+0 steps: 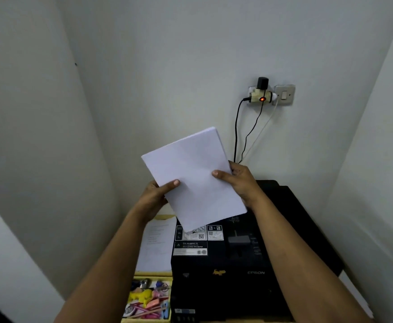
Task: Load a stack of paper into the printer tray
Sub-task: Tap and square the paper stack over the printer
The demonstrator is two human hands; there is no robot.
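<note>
Holding the stack of paper (194, 180) in the air above the black printer (232, 259), the left hand (157, 194) grips its edge at about 8 o'clock, thumb on the top sheet, while the right hand (239, 180) grips the opposite edge at about 3 o'clock, thumb likewise on top. The stack tilts with its far corner toward 1 o'clock, its near corner over the printer's label; a tray of small coloured items (147, 299) lies at the printer's 9 o'clock.
</note>
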